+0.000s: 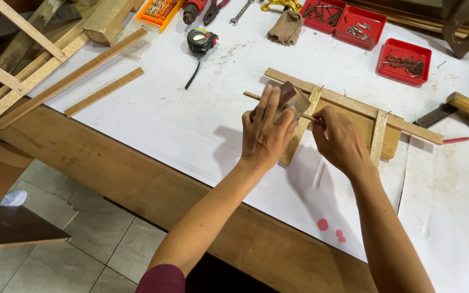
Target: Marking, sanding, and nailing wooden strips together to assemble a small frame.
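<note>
A: Sanding block sits under the left hand, fingers curled over it and closed on it, just above centre frame.

B: And the right hand?

A: Pinched shut on a thin wooden stick, which runs leftward from the fingers and passes beneath the block. Both rest over the wooden frame lying on the white-covered bench.

B: How should that rubbing go, in your view?

A: I'd judge light, even strokes along the grain, block held flat so the stick isn't rounded. The pinch should stay close to the block, since so slim a stick could flex or snap. Turning it between passes would keep the faces even.

B: Anything close by to mind?

A: Red trays of nails at upper right, a tape measure at upper centre, loose wooden strips at upper left. All well apart from the hands.
</note>
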